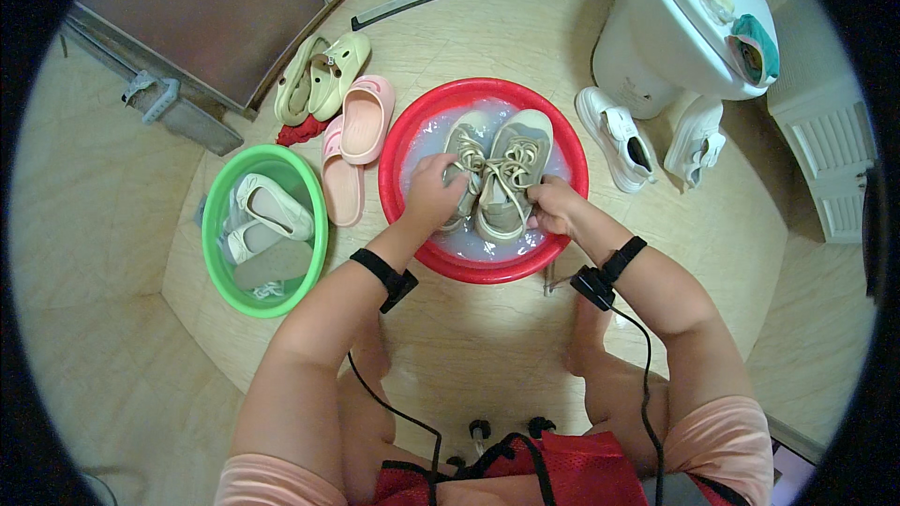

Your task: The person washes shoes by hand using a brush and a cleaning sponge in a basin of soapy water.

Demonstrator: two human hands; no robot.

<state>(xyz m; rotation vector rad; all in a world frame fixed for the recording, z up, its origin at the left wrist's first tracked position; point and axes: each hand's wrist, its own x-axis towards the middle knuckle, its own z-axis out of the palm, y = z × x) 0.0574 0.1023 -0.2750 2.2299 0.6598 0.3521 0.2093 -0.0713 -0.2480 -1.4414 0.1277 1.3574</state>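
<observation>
Two grey-beige lace-up sneakers with pale laces and white soles sit side by side, toes away from me, in cloudy, foamy water (pixel 464 247) in a red plastic basin (pixel 485 273). My left hand (pixel 434 190) is at the outer side of the left sneaker (pixel 467 133), thumb and forefinger curved around its edge by the laces. On the opposite side, my right hand (pixel 555 205) grips the right sneaker (pixel 524 133) near its heel, the thumb against its side. Some of the fingers of both hands are hidden.
To the left, a green basin (pixel 320 239) holds white flat shoes (pixel 278 207) and a grey insole (pixel 274 265). Pink slippers (pixel 365 119) and pale yellow-green clogs (pixel 341 77) lie behind it. White shoes (pixel 617 140) stand beside the toilet (pixel 633 63). A floor squeegee (pixel 404 5) lies at the back.
</observation>
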